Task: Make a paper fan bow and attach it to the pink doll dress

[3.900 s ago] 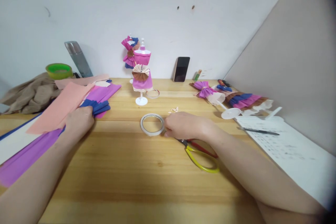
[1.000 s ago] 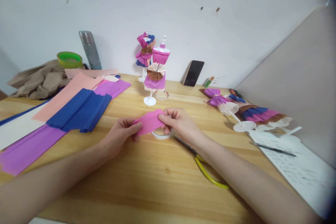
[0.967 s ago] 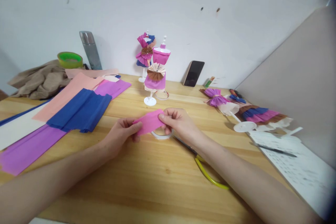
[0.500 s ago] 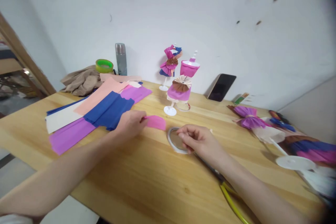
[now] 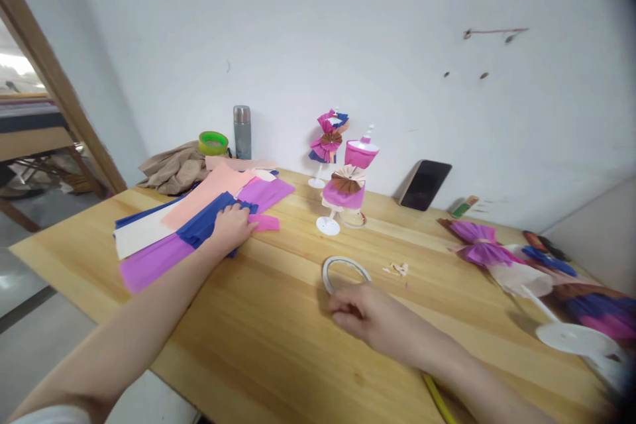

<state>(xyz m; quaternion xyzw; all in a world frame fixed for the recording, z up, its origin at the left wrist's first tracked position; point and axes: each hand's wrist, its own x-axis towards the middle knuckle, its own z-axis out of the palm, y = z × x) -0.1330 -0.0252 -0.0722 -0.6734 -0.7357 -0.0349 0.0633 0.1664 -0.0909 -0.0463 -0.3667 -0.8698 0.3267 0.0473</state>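
Scissors (image 5: 438, 399) come nearest to my camera, only a yellow handle showing below the right forearm. Beyond it I see the right hand (image 5: 370, 319), fingers curled inward, hiding the near edge of a white tape ring (image 5: 326, 275) that lies flat on the desk (image 5: 278, 331); I can't tell whether those fingers hold anything. Pale scraps (image 5: 399, 269) lie right of the ring. Farther off, the left hand (image 5: 231, 226) lies palm down on a blue sheet (image 5: 199, 228), a pink strip (image 5: 268, 222) sticking out by its fingers; I can't make out whether it is pinched or merely covered. Purple sheets (image 5: 154, 264) and a peach sheet (image 5: 211, 190) lie around. Past them stand two dress forms (image 5: 342, 196), a leaning phone (image 5: 426, 184) and a flask (image 5: 242, 136).
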